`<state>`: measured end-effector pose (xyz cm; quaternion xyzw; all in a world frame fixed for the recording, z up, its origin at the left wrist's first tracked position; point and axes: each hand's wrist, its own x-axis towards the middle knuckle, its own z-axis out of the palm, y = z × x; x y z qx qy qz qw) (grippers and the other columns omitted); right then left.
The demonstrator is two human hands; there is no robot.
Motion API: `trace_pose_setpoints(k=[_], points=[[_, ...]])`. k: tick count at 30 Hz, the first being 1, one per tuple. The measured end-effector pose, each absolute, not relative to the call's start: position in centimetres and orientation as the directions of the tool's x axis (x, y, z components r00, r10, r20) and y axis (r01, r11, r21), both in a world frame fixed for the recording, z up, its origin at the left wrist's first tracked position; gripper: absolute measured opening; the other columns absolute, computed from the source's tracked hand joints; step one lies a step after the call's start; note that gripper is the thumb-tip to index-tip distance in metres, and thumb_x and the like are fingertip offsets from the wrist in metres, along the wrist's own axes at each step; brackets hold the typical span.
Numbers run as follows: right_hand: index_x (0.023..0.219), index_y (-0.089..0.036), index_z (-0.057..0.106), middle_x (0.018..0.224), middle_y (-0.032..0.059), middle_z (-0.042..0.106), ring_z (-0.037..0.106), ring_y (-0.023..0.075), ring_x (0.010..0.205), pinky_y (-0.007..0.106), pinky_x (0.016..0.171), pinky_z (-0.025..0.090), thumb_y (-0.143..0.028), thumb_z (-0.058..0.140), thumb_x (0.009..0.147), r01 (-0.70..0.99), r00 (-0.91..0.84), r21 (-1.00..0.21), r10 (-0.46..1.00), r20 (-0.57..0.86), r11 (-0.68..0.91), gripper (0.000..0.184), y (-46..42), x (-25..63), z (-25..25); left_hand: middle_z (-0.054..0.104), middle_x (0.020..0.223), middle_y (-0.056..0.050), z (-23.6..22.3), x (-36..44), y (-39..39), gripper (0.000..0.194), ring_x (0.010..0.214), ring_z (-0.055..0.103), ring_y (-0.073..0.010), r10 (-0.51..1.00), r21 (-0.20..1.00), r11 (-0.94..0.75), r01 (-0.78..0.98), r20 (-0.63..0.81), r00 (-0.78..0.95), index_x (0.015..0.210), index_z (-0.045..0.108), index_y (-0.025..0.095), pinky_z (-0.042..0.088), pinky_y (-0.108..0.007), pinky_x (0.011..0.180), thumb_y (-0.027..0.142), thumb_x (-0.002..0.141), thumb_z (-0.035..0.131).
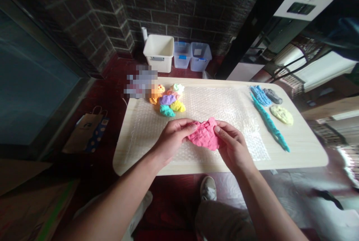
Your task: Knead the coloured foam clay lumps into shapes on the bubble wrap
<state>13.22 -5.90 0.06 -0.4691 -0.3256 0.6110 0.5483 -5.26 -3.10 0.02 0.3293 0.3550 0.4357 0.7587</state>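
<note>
A flattened, crumpled lump of pink modelling clay (pixel 204 135) is held up over the near part of the table. My left hand (pixel 176 136) pinches its left edge, thumb on top and fingers behind. At the right edge, my right hand (pixel 231 142) grips it the same way. Beneath the clay lies a sheet of bubble wrap (pixel 213 100). Beyond my left hand sit a green lump (pixel 166 110), a yellow lump (pixel 178 106), a purple lump (pixel 167 99), an orange lump (pixel 154 95) and a pale green lump (pixel 178 88).
On the right of the table (pixel 307 155) lie a long teal roll (pixel 270 125), a blue piece (pixel 260 95), a grey piece (pixel 272 96) and a pale yellow slab (pixel 281 115). A white bin (pixel 159 48) and two clear boxes stand behind. A paper bag (pixel 84 130) is on the left floor.
</note>
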Motion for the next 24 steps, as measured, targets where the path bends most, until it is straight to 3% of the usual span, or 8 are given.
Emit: trace_pose_setpoints(k=[6,13,24], points=[[0.094,-0.025,0.085,0.089,0.0041,0.078,0.063,0.0156,0.072,0.029,0.07,0.053,-0.04,0.084,0.089,-0.393,0.011,-0.907,0.985,-0.172,-0.154,0.016,-5.87,13.4,-0.47,0.076,0.093,-0.008,-0.05,-5.15,-3.04,0.023,0.084,0.07,-0.0176,0.906,0.801,0.403,-0.442,-0.28,0.318,0.092,0.08,0.014,0.059,-0.028,0.076,0.035,0.084,0.085],[0.095,-0.023,0.085,0.085,0.0033,0.076,0.061,0.015,0.073,0.026,0.067,0.049,-0.035,0.093,0.078,-0.394,-0.01,-0.888,0.967,-0.253,-0.237,0.022,-5.91,13.15,-0.24,0.077,0.096,-0.008,0.11,-5.3,-2.92,0.022,0.091,0.073,-0.0193,0.911,0.76,0.404,-0.509,-0.284,0.299,0.095,0.08,0.014,0.063,-0.032,0.083,0.031,0.084,0.085],[0.096,-0.021,0.085,0.087,0.0044,0.076,0.06,0.0135,0.073,0.024,0.067,0.049,-0.033,0.093,0.079,-0.395,-0.019,-0.887,0.968,-0.252,-0.238,0.022,-5.95,12.98,-0.4,0.078,0.101,-0.01,0.07,-5.19,-2.89,0.024,0.092,0.073,-0.0205,0.91,0.748,0.41,-0.522,-0.301,0.284,0.095,0.08,0.013,0.064,-0.033,0.082,0.031,0.08,0.088]])
